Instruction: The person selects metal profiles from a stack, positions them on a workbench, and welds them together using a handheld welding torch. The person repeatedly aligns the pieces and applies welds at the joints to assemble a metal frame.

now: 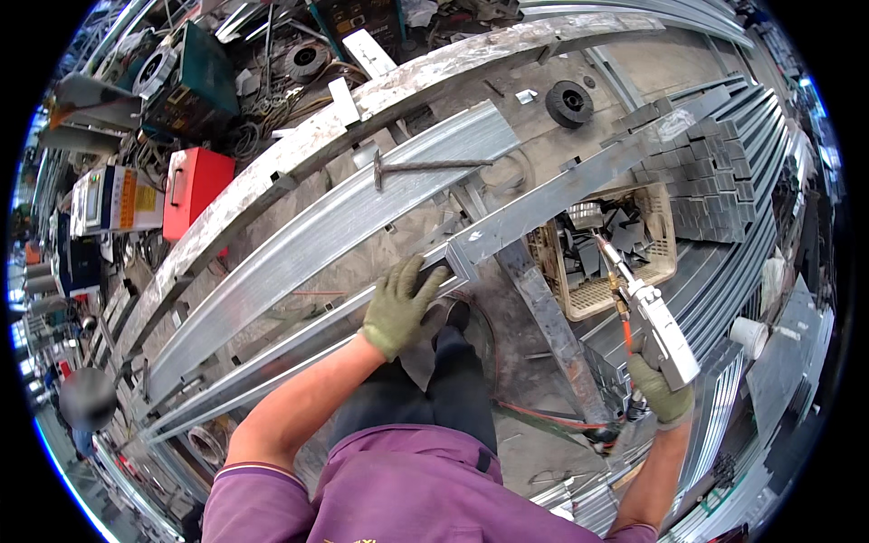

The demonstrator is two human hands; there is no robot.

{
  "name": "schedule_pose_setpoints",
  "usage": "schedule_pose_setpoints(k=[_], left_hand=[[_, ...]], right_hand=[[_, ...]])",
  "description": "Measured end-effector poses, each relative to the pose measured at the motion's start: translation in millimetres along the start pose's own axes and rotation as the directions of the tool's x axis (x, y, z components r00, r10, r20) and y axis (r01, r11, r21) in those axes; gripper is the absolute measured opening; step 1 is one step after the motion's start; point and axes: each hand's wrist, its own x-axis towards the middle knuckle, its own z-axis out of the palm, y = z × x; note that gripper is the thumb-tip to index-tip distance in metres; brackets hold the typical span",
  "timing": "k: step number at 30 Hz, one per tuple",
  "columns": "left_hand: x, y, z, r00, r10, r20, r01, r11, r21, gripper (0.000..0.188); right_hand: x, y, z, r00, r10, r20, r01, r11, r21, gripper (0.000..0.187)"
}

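Observation:
My left hand [395, 308], in an olive work glove, lies on a long galvanized steel channel [303, 312] near its right end, fingers apart. That end meets a flat grey steel bar [543, 206] at an angled corner. In my right hand [661, 391], also gloved, is a white and silver welding gun [665, 330] with a copper-coloured nozzle. Its tip points up and left, over a beige plastic crate [668, 231] holding dark metal offcuts [625, 237]. An orange hose runs along the gun. The tip is apart from the corner joint.
A T-handled metal rod [425, 166] lies on a wide galvanized profile [344, 231]. Beyond runs a curved steel beam [299, 149]. Stacked metal blocks [701, 172] and long profiles lie at right. A red box [197, 192] stands left; a black wheel-like spool [569, 103] sits far off.

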Motion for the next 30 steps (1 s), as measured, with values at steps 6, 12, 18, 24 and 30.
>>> schedule_pose_setpoints(k=[6, 12, 18, 24, 30], left_hand=[[-60.5, 20.1, -9.8, 0.933, -0.351, 0.085, 0.342, 0.934, 0.098, 0.056], [-51.9, 11.9, 29.0, 0.861, -0.503, 0.075, 0.473, 0.846, 0.245, 0.032], [-57.4, 12.0, 39.9, 0.846, -0.531, 0.049, 0.507, 0.83, 0.233, 0.035], [-55.8, 15.2, 36.0, 0.848, -0.528, 0.044, 0.503, 0.828, 0.248, 0.036], [-56.7, 14.7, 39.5, 0.851, -0.525, 0.021, 0.505, 0.829, 0.241, 0.037]], right_hand=[[68.8, -33.5, -36.9, 0.772, -0.463, 0.435, 0.602, 0.752, -0.268, 0.025], [117.6, -43.3, 30.1, 0.602, -0.44, 0.667, 0.704, 0.686, -0.183, 0.019], [143.0, -12.6, 63.7, 0.509, -0.327, 0.796, 0.641, 0.761, -0.097, 0.026], [156.6, -16.8, 77.7, 0.439, -0.266, 0.858, 0.68, 0.723, -0.123, 0.032], [160.1, -17.4, 82.3, 0.461, -0.214, 0.861, 0.651, 0.741, -0.164, 0.031]])
